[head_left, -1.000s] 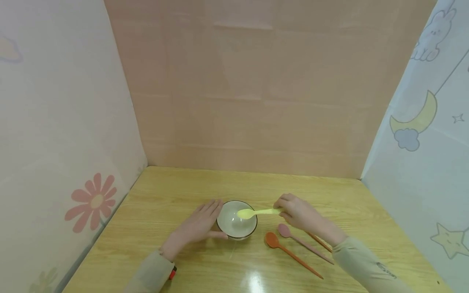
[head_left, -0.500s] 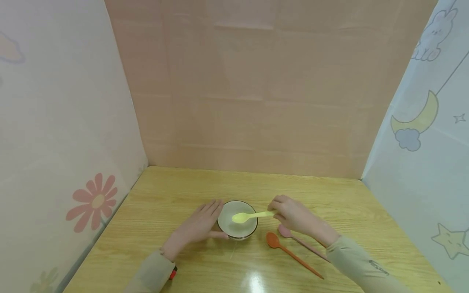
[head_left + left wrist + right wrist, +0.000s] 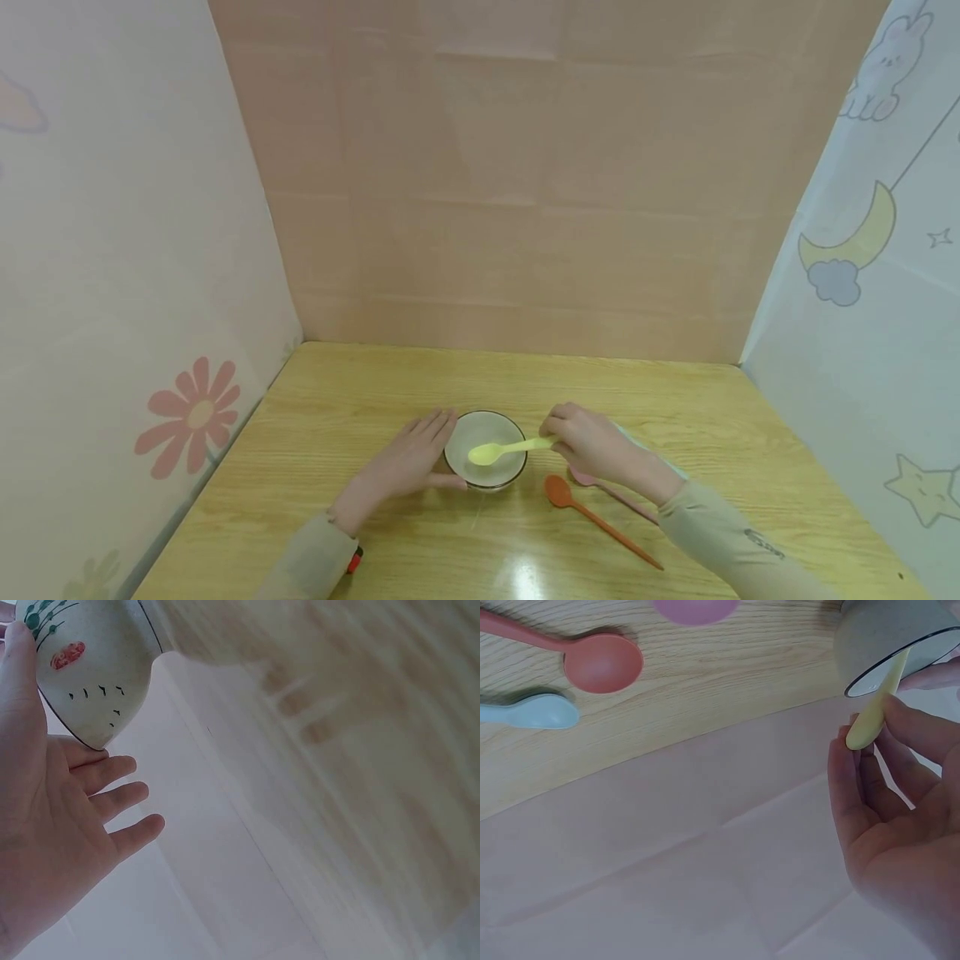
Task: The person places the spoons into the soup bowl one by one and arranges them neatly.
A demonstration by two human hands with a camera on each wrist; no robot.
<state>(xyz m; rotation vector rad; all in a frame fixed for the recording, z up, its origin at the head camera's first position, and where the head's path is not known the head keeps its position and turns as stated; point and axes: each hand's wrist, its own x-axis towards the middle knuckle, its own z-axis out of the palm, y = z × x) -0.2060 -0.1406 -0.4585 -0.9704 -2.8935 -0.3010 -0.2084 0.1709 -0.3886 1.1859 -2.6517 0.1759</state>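
Note:
A white bowl (image 3: 465,433) with a dark rim stands on the table. My left hand (image 3: 405,458) rests against its left side, fingers extended, thumb along the near rim. Painted decoration shows on the bowl's outside (image 3: 112,645) in the left wrist view, beside my left hand (image 3: 60,780). My right hand (image 3: 592,442) pinches a yellow spoon (image 3: 487,452) by the end of its handle. The spoon's head is over the bowl's inside; whether it touches the bottom I cannot tell. Thumb and fingertips on the handle (image 3: 870,724) show in the right wrist view.
An orange spoon (image 3: 558,492) and a partly covered pink spoon (image 3: 585,477) lie right of the bowl. The right wrist view also shows a reddish spoon (image 3: 604,664) and a light blue spoon (image 3: 540,712). Walls border the wooden table (image 3: 360,375) behind and at both sides.
My right hand has moved left and slightly nearer, taking the yellow spoon further over the bowl. My left hand and the bowl have stayed in place.

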